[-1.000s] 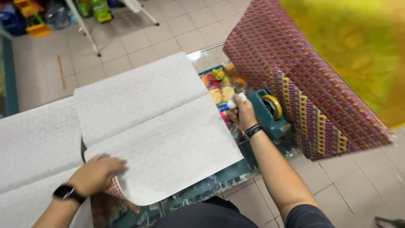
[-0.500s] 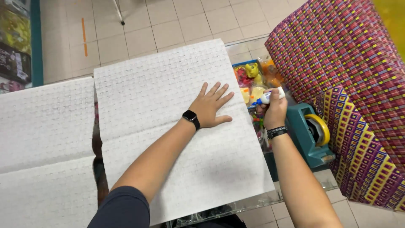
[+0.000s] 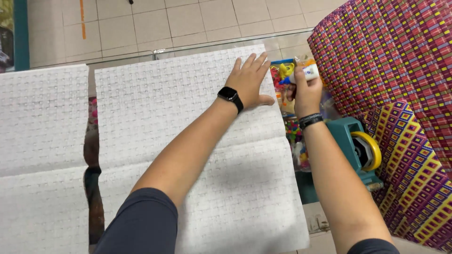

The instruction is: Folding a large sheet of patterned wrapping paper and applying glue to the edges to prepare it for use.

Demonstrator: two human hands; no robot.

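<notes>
pressing left hand (image 3: 251,82) flat, fingers spread, on white sheet (image 3: 188,141); right hand (image 3: 306,91) grasping glue tube (image 3: 301,74); no gluing visible yet.

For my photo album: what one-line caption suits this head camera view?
Left hand flat on white patterned paper; right hand grips a small white glue tube.

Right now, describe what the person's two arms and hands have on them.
Both arms are bare from the short dark navy sleeves down. The left hand has a black smartwatch with a dark square face and black strap at its wrist. The right hand has a thin black band around its wrist. No gloves on either hand, and no rings are visible on the fingers.
</notes>
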